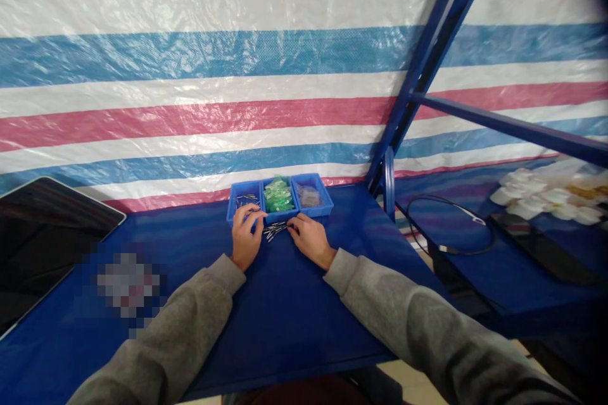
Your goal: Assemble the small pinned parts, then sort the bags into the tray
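A small pile of thin, shiny metal rods (274,230) lies on the blue table in front of the bins. My left hand (246,239) is at the left of the pile, its fingers apart and partly over the front of the left bin (232,201). More slim metal pieces (246,197) show inside that bin. At the pile's right end, my right hand (311,239) has its fingers curled together, the tips touching or close to the rods. Whatever they grip is too small to make out. Green plastic packets (278,195) fill the middle bin, and clear plastic pieces (308,197) lie in the right bin (324,209).
A dark-screened device (52,240) lies at the left of the blue table (285,329), near a blurred patch. A blue metal frame (413,85) rises at the right. Beyond it are a black cable (456,252), a dark flat object (541,247) and white bundles (546,193).
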Demonstrator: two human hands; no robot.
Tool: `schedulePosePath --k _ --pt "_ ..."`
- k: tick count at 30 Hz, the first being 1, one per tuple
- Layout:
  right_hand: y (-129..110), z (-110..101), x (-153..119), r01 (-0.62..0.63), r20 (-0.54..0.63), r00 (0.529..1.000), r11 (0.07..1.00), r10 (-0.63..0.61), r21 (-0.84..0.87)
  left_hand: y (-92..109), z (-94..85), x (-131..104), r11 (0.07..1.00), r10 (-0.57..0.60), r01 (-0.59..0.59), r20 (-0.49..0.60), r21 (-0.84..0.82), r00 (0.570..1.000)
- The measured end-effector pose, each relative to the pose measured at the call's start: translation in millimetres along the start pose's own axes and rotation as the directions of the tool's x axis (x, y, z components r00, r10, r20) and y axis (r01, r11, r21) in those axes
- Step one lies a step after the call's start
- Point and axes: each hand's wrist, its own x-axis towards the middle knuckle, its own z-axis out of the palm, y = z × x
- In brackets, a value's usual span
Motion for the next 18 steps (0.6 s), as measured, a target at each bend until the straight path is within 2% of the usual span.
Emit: schedulePosePath --k 4,11,15,18 --pt "-1.4 -2.2 0.1 0.005 0.052 0.999 0.999 -0.002 -0.053 2.3 0.9 -1.8 0.993 0.071 -0.065 0.059 -0.098 0.996" --pt "-2.5 -1.1 0.5 0.022 0.08 0.997 0.994 -0.014 -0.103 3.0 0.7 -1.6 0.991 0.063 -0.051 0.093 -0.126 0.994" --pt "-3.0 -1.7 -0.7 0.045 0.036 0.998 0.996 -0.043 -0.071 2.7 2.1 -1.5 0.993 0.074 -0.061 0.129 -0.102 0.989" --pt "-4.1 -2.6 -1.9 0.076 -0.039 0.996 0.997 -0.076 0.001 0.1 4.2 -3.1 0.991 0.128 -0.115 0.208 -0.074 0.97"
